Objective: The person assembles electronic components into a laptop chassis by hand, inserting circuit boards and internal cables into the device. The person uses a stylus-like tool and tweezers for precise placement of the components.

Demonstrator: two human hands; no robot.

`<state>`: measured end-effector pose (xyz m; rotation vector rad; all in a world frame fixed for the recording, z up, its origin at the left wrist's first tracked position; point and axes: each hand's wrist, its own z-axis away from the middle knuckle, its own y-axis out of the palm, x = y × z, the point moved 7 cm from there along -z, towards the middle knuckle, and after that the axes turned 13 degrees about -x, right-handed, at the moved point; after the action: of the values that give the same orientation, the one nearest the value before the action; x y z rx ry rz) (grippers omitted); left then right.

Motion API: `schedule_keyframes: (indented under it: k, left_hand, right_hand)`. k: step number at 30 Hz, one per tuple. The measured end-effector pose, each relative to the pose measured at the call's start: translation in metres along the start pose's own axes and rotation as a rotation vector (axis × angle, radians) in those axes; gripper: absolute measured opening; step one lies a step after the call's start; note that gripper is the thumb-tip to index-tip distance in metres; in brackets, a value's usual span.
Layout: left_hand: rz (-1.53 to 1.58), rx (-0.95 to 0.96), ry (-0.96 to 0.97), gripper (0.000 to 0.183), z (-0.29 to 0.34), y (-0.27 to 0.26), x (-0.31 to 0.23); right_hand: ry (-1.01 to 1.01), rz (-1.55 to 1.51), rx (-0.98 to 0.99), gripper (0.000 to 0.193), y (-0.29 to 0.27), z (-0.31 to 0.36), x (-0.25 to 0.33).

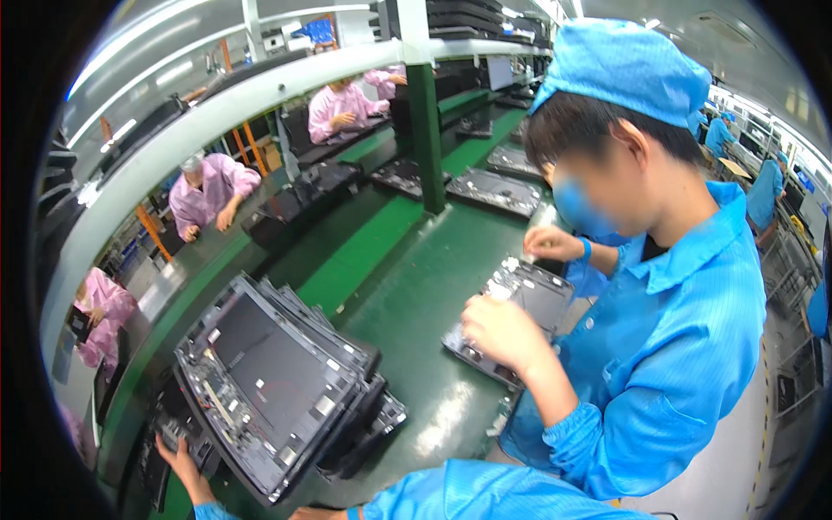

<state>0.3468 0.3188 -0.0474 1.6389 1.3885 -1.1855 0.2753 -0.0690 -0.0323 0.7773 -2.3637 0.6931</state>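
Observation:
At the lower left, my left hand (180, 461) reaches up against a black housing part (198, 445) beside the stack. Its visible fingers are stretched and apart; I cannot make out a firm hold. Only a small piece of my right hand (317, 514) shows at the bottom edge, with its fingers out of sight. Between and beyond my hands, several black electronic panel housings (282, 368) lie piled up and tilted. The top one has a dark flat middle, a strip of small parts and wires along one side, and pale stickers.
A co-worker in blue (659, 347) stands close on my right, both hands over an open panel housing (542, 299). The green bench (407, 295) runs away from me, with more housings (494, 191) farther along. A green post (426, 139) rises from it. People in pink (211, 195) work across.

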Motion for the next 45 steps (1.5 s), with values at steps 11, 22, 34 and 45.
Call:
schedule_keyframes:
  k: [11, 22, 34, 45]
  left_hand:
    - [0.114, -0.005, -0.451, 0.055, 0.265, -0.1, -0.113]
    - [0.182, 0.472, -0.491, 0.04, 0.422, -0.119, -0.171]
    - [-0.509, -0.122, 0.201, 0.056, 0.315, -0.235, -0.153]
    - [-0.163, -0.106, 0.27, 0.053, 0.366, -0.219, -0.154]
  right_hand:
    - [-0.05, -0.094, -0.274, 0.012, -0.051, -0.016, 0.028]
    - [0.088, 0.255, -0.539, 0.022, -0.063, -0.021, -0.044]
    - [0.258, 0.201, -0.278, 0.024, -0.072, -0.03, -0.017]
    - [0.421, 0.252, -0.322, 0.012, -0.058, -0.038, -0.066]
